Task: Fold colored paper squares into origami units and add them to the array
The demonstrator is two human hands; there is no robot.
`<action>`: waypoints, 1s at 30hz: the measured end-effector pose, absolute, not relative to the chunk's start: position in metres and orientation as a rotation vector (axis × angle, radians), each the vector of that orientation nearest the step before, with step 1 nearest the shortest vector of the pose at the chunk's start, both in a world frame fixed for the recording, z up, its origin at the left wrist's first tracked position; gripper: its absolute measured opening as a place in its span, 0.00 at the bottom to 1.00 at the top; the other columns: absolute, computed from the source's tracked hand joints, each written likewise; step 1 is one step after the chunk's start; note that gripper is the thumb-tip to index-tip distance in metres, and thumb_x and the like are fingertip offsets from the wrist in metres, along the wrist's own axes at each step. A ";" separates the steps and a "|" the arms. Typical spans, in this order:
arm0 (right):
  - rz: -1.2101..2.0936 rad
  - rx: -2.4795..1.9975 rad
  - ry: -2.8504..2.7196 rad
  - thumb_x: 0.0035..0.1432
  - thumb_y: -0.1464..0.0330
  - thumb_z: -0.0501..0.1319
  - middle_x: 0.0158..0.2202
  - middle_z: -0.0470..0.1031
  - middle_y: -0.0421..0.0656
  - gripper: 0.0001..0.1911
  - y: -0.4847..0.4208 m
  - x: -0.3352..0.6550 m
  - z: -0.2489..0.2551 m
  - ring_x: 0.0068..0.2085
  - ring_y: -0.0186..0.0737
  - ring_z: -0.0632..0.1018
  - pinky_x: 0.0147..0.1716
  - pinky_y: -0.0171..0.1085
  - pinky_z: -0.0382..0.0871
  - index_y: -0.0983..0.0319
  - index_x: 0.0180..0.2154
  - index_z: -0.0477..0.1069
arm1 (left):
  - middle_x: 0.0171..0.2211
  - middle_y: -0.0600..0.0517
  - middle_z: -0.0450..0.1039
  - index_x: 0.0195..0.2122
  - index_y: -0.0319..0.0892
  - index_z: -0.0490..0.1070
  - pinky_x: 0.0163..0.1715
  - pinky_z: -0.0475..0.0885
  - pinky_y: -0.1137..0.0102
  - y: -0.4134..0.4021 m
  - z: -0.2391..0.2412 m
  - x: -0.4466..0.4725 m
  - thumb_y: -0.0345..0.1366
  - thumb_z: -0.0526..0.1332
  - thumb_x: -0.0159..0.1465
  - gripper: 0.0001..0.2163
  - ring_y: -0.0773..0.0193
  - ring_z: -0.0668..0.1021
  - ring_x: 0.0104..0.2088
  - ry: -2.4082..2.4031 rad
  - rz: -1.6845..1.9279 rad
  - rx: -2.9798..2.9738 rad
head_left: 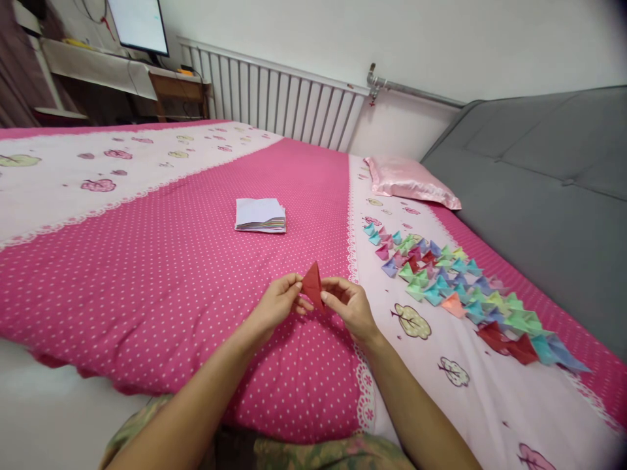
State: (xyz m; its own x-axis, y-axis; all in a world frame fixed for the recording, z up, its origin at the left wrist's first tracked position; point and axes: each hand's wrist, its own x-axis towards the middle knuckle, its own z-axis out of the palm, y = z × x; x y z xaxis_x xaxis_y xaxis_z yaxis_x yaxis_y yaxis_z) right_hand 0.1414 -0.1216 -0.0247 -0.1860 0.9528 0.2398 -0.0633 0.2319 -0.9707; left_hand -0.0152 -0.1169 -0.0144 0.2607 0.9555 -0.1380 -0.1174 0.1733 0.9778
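Note:
A folded piece of red paper (313,285), pointed at top and bottom, is held up between my two hands above the bed. My left hand (284,297) pinches its left side between thumb and fingers. On the other side, my right hand (349,307) grips the right edge, thumb in front. Beyond my hands a stack of square paper sheets (260,212) lies on the pink dotted cover, a white sheet on top and coloured edges below. To the right, many folded paper boats (453,281) in several colours stand in rows.
The bed (196,261) has a pink and white patterned cover. A pink pillow (411,183) lies near the grey headboard (543,170). Behind the bed stand a radiator (279,94) and a desk (102,68) with a monitor (138,26).

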 end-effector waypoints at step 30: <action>0.589 -1.068 -1.554 0.49 0.73 0.61 0.29 0.71 0.39 0.04 -0.124 0.138 -0.026 0.31 0.36 0.73 0.32 0.34 0.66 0.60 0.30 0.71 | 0.28 0.46 0.73 0.37 0.34 0.68 0.28 0.69 0.74 -0.133 -0.008 0.000 0.40 0.60 0.57 0.13 0.69 0.75 0.25 0.923 1.011 1.009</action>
